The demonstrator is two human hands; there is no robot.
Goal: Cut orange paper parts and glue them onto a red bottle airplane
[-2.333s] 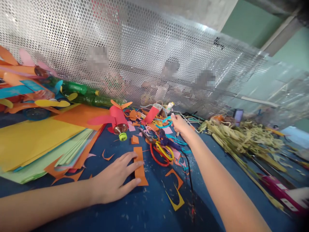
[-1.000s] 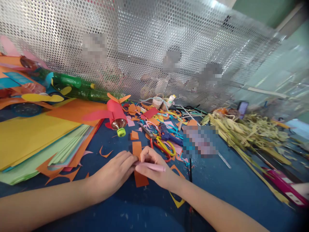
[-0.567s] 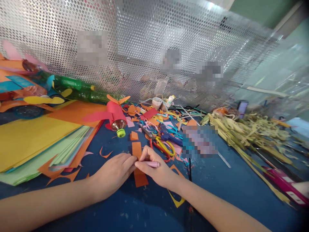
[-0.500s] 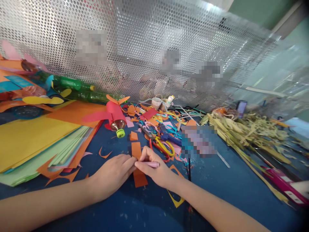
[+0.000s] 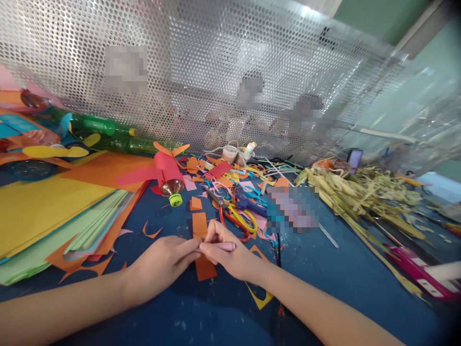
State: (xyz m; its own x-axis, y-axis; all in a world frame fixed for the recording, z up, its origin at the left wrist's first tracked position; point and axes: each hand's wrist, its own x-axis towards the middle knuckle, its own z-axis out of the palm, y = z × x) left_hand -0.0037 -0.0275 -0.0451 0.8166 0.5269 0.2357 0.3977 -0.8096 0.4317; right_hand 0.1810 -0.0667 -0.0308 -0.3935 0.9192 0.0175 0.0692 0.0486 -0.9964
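A thin roll of pink paper (image 5: 226, 246) is pinched between my two hands over the table. My right hand (image 5: 225, 247) has its thumb and fingers closed round the roll, whose outer end sticks out to the right. The fingertips of my left hand (image 5: 176, 257) close on the roll's left end and partly hide it. Beneath the hands lies an orange paper strip (image 5: 206, 270), its middle covered by my fingers. Just beyond my right hand are scissors (image 5: 239, 221) with red and yellow handles. A bottle wrapped in red paper (image 5: 168, 170), with a green cap, lies ahead.
Stacked coloured paper (image 5: 46, 206) spreads on the left, with green bottles (image 5: 103, 126) behind. Paper scraps (image 5: 219, 170), a blue glue gun (image 5: 248, 204) and dry corn husks (image 5: 334, 192) lie beyond my hands. A magenta tool (image 5: 419, 271) sits at right. Perforated sheeting (image 5: 209, 57) hangs behind.
My left hand's fingers have shifted slightly along the pink roll, opening a gap between thumb and forefinger. The right hand keeps its pinch. The whole view has moved a little.
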